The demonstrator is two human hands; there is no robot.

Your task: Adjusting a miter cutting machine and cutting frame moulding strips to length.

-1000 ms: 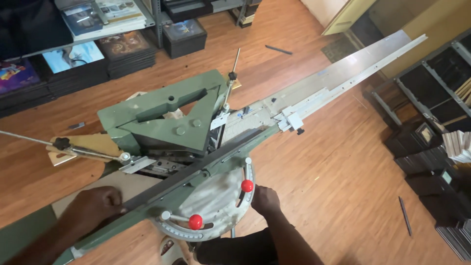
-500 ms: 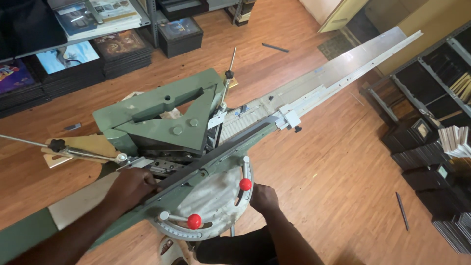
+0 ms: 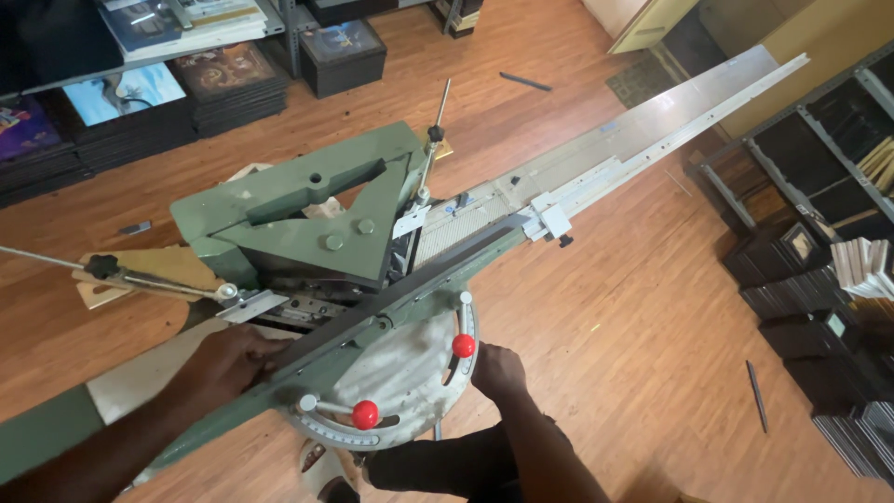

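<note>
Hands work at a green cast-metal mitre cutting machine (image 3: 307, 219) that stands on a reddish wooden plank floor (image 3: 596, 335). A dark grey strip of moulding (image 3: 410, 284) lies along the machine's front fence, running from lower left up toward a long pale aluminium measuring rail (image 3: 652, 130) that stretches away to the upper right. The left hand (image 3: 223, 363) rests flat on the lower end of this strip, fingers spread and pressing down — open rather than clenched. The right hand (image 3: 496, 368) sits at the right edge of the round pale base plate (image 3: 400, 373), just beside a red ball-shaped knob (image 3: 463, 346); its fingers curl under, but whether they grip anything cannot be told. A second red ball-shaped knob (image 3: 365, 414) stands on a short lever at the front of the plate, untouched.

A thin steel lever rod with a black grip (image 3: 112, 270) reaches out to the left over a light wooden offcut (image 3: 149, 270).

Storage sits around the room's edges — a metal shelf (image 3: 140, 56) at upper left holds stacked flat pictures with coloured prints on top, and a black box (image 3: 345, 56) beside it holds another print. At right, dark cubby shelving (image 3: 819, 158) carries bundles of pale moulding samples (image 3: 866, 265) and small dark frames.
</note>
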